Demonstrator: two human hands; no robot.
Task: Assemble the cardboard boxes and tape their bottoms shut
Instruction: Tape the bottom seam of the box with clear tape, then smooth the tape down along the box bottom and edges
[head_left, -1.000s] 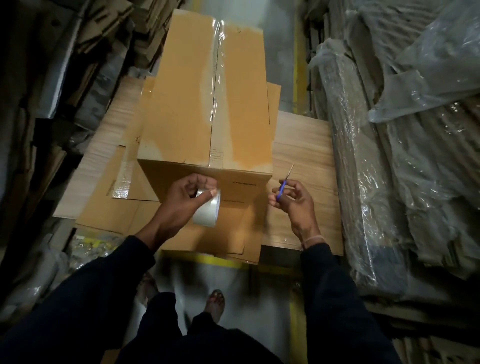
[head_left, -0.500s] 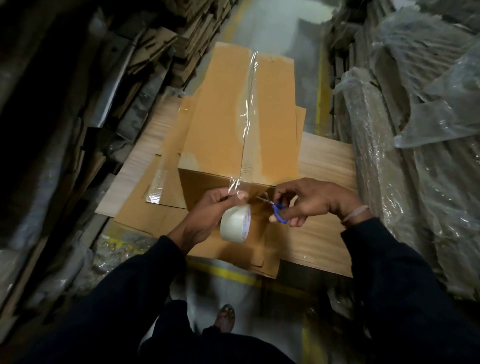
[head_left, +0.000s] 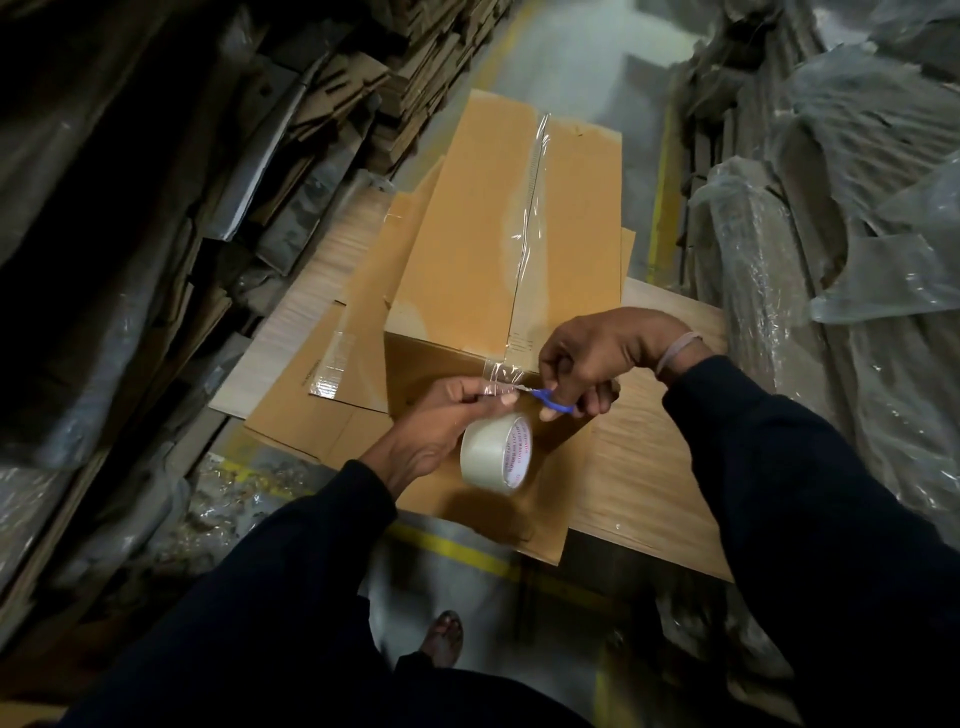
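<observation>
An assembled brown cardboard box (head_left: 467, 249) stands bottom-up on the wooden table (head_left: 654, 467), with a strip of clear tape (head_left: 530, 218) along its centre seam. The tape runs over the near edge down to a clear tape roll (head_left: 496, 453). My left hand (head_left: 441, 421) pinches the tape just above the roll, which hangs below my fingers. My right hand (head_left: 592, 358) grips small blue-handled scissors (head_left: 550, 402), their blades at the tape between box and roll.
Flattened cardboard sheets (head_left: 332, 395) lie under the box on the table. Piles of flat cardboard (head_left: 322, 104) crowd the left side. Plastic-wrapped bundles (head_left: 831, 260) fill the right. A yellow floor line (head_left: 447, 545) runs below the table edge, by my foot (head_left: 441, 636).
My right hand swung in from the right and brought the scissors to the tape. My left hand pulled the roll down off the box's near edge, stretching the tape.
</observation>
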